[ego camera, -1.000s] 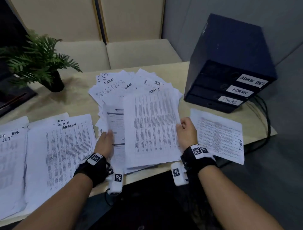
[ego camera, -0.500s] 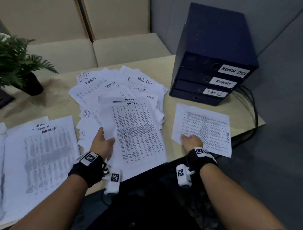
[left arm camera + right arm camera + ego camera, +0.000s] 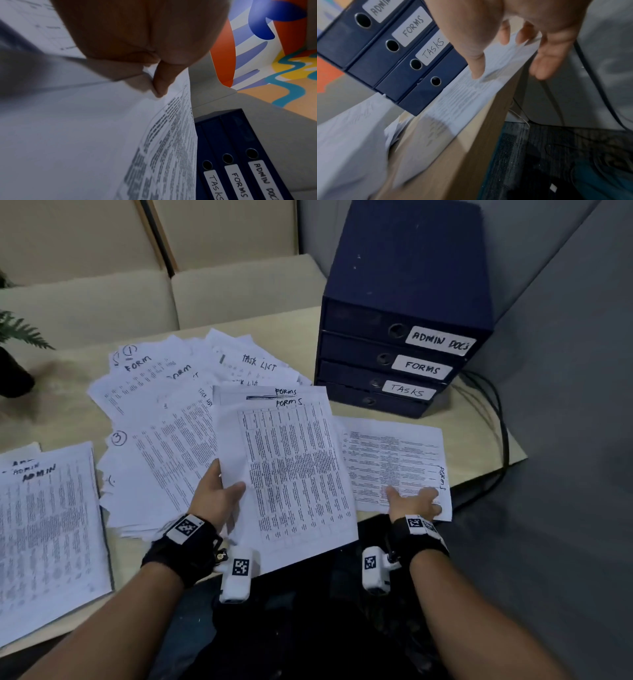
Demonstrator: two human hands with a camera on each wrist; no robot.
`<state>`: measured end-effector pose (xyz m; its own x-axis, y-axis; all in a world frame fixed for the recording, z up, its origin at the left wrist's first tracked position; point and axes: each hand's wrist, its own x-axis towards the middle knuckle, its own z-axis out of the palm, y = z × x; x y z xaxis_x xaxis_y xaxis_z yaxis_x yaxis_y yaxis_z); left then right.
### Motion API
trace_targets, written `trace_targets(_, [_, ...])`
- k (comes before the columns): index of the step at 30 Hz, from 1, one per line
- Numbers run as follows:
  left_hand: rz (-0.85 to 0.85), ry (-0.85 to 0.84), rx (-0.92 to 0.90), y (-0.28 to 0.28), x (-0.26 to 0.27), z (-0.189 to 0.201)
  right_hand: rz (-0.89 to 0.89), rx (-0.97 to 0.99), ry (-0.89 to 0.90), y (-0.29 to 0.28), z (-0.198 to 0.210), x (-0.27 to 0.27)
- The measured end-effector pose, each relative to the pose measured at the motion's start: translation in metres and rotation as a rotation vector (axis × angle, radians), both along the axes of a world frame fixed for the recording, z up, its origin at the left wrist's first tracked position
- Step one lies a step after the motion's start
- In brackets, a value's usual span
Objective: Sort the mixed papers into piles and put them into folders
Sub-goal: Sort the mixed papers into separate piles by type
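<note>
A pale wooden table (image 3: 479,440) fronts a beige cushioned bench (image 3: 239,292) beneath grey walls (image 3: 565,354).

Head downward; wrists close, folders (image 3: 352,347) shared.

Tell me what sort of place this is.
Probably an office booth: stacked dark blue binders labelled ADMIN DOCS, FORMS, TASKS, printed white paper sheets spread on a light wooden table, beige padded bench seating behind.

I'm holding a sheet (image 3: 291,474) over papers (image 3: 161,419) lying mid-tabletop (image 3: 61,412); admin pile (image 3: 48,525) sitting left, forms pile (image 3: 394,457) right, folders (image 3: 370,361) behind that.
</note>
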<state>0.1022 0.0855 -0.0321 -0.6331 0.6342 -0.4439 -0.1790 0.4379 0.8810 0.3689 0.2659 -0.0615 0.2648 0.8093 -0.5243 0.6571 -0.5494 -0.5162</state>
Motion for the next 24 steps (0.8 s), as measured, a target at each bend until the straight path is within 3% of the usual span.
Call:
trace_targets(3, [0.005, 0.005, 0.002, 0.003, 0.006, 0.002, 0.006, 0.048, -0.032, 0.005, 0.0, 0.008])
trace_targets(6, [0.026, -0.004, 0.009, 0.005, 0.008, 0.002, -0.14, 0.012, -0.011, 0.007, -0.002, 0.018])
trace_targets(8, [0.029, -0.015, 0.026, 0.005, 0.009, 0.004, -0.223, -0.054, 0.046, 0.004, -0.004, 0.021])
trace_targets(10, [0.012, -0.025, 0.036, 0.003, 0.008, 0.007, -0.198, -0.183, 0.09, 0.004, -0.019, 0.028])
trace_targets(12, [-0.009, -0.028, 0.037, 0.001, 0.007, 0.009, -0.24, -0.237, 0.246, 0.005, -0.033, 0.035])
trace_targets(14, [-0.034, -0.033, 0.038, -0.002, 0.003, 0.012, -0.367, -0.195, 0.451, -0.004, -0.016, 0.029])
trace_targets(17, [-0.093, -0.048, 0.052, -0.007, -0.002, 0.02, -0.447, 0.001, 0.574, -0.01, 0.007, 0.02])
trace_targets(21, [-0.215, -0.095, 0.082, -0.014, -0.012, 0.036, -0.288, 0.241, 0.724, -0.032, 0.053, 0.015])
trace_targets(24, [-0.31, -0.13, 0.077, -0.018, -0.019, 0.037, -0.114, 0.276, 0.916, -0.055, 0.085, 0.008])
